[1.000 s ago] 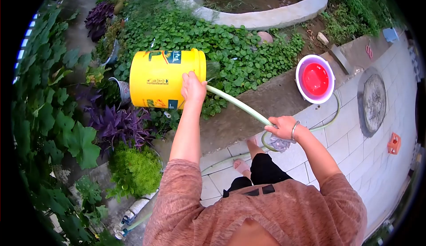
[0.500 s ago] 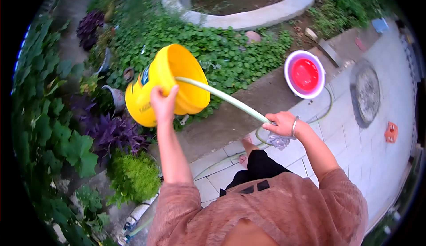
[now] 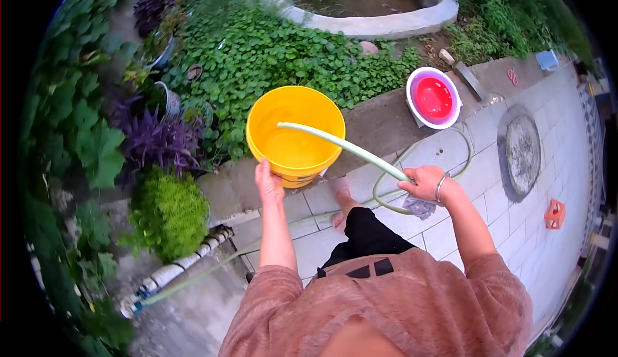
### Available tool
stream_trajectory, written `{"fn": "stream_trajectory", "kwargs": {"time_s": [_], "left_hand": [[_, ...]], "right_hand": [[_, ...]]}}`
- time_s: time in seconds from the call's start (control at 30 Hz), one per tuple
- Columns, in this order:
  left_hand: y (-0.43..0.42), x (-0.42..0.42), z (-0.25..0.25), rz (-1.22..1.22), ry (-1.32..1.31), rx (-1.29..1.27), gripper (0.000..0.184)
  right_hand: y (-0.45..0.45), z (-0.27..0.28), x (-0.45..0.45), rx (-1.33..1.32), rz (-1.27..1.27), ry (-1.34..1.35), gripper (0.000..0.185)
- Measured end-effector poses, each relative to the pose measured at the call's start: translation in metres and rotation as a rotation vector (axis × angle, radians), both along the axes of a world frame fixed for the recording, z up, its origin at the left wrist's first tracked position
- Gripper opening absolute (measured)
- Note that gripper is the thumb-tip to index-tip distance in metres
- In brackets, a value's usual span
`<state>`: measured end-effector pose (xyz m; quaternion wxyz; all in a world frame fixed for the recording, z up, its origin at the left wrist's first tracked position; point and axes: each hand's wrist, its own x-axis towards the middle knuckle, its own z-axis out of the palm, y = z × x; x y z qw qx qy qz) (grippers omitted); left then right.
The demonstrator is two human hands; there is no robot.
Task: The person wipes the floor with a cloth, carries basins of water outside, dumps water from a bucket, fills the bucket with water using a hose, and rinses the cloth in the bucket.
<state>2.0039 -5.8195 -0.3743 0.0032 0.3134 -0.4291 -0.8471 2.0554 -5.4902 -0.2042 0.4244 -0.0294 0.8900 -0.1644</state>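
A yellow bucket (image 3: 297, 103) is roughly upright over the concrete ledge, its mouth facing up toward me. My left hand (image 3: 270, 182) grips its near side just under the rim, thumb at the edge. In my right hand (image 3: 426, 183) is a pale green hose (image 3: 360, 152), its free end inside the bucket mouth. I cannot make out any water leaving the hose. A crumpled greyish cloth (image 3: 420, 208) hangs beneath the same hand.
On the ledge (image 3: 380, 122) stands a white-and-purple basin (image 3: 417, 114) with a red basin (image 3: 434, 98) inside. Hose loops lie on the tiles (image 3: 399, 231). An orange stool (image 3: 555, 214) is at right; leafy plants (image 3: 283, 54) and a low white wall (image 3: 360, 27) lie beyond.
The bucket has swung from tilted sideways on the left to nearly upright, moving right and closer to me with my left hand. My right hand, still on the hose, has shifted slightly right.
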Motion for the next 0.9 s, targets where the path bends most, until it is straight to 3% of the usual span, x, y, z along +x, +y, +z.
{"fn": "stream_trajectory", "kwargs": {"time_s": [0.13, 0.23, 0.33, 0.37, 0.43, 0.57, 0.63, 0.8, 0.9], "left_hand": [[-0.003, 0.042, -0.008, 0.008, -0.006, -0.008, 0.022], [-0.019, 0.055, -0.006, -0.148, -0.175, -0.268, 0.033], [-0.032, 0.078, -0.016, -0.289, -0.261, -0.500, 0.032], [-0.035, 0.087, -0.026, -0.286, -0.262, -0.498, 0.032], [-0.040, 0.101, -0.051, -0.224, -0.231, -0.255, 0.034], [-0.002, 0.120, -0.072, -0.121, -0.192, -0.114, 0.036], [0.019, 0.119, -0.074, -0.119, -0.213, 0.041, 0.047], [0.043, 0.103, -0.072, -0.101, -0.230, 0.099, 0.047], [0.046, 0.093, -0.061, 0.019, -0.311, -0.021, 0.033]], "right_hand": [[-0.004, 0.003, 0.037, 0.130, 0.054, 0.053, 0.035], [-0.009, 0.005, 0.061, 0.129, 0.036, 0.094, 0.036], [-0.013, 0.007, 0.078, 0.156, 0.050, 0.120, 0.036], [-0.015, 0.006, 0.083, 0.170, 0.051, 0.111, 0.035], [-0.020, 0.006, 0.089, 0.189, 0.057, 0.105, 0.035], [-0.047, 0.016, 0.086, 0.235, 0.059, 0.085, 0.035], [-0.065, 0.024, 0.074, 0.272, 0.046, 0.047, 0.036], [-0.101, 0.027, 0.053, 0.308, 0.044, 0.049, 0.036], [-0.100, 0.023, 0.054, 0.246, 0.017, 0.066, 0.038]]}}
